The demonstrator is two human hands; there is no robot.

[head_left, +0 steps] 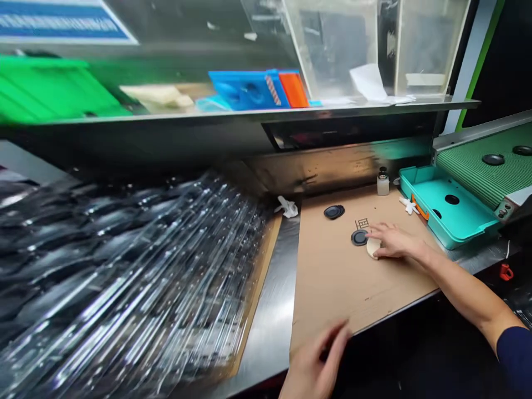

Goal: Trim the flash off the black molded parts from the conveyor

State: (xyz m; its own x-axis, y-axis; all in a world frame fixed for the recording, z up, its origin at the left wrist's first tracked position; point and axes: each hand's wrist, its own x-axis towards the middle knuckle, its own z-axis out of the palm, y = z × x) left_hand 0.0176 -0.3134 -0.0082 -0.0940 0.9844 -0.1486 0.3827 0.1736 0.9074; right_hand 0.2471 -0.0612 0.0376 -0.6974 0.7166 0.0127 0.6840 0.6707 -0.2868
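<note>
My right hand [393, 241] is over the cardboard sheet [332, 282], with its thumb and fingers closed around a flat, cream-coloured round pad [373, 248]. Beside the pad, almost touching it, lies a black round lid-like part [359, 238]. Farther back on the cardboard are several more black round parts [333, 211], overlapping one another. My left hand [318, 360] is near the front edge, slightly blurred, its thumb and forefinger apart and nothing visible between them.
Stacked clear plastic trays [166, 266] with dark contents fill the left side. A turquoise bin [461, 213] holds black discs, beside a green conveyor [490, 144] carrying similar ones. A small bottle [383, 183] and crumpled white scrap [287, 207] stand behind. A metal shelf [257, 115] crosses above.
</note>
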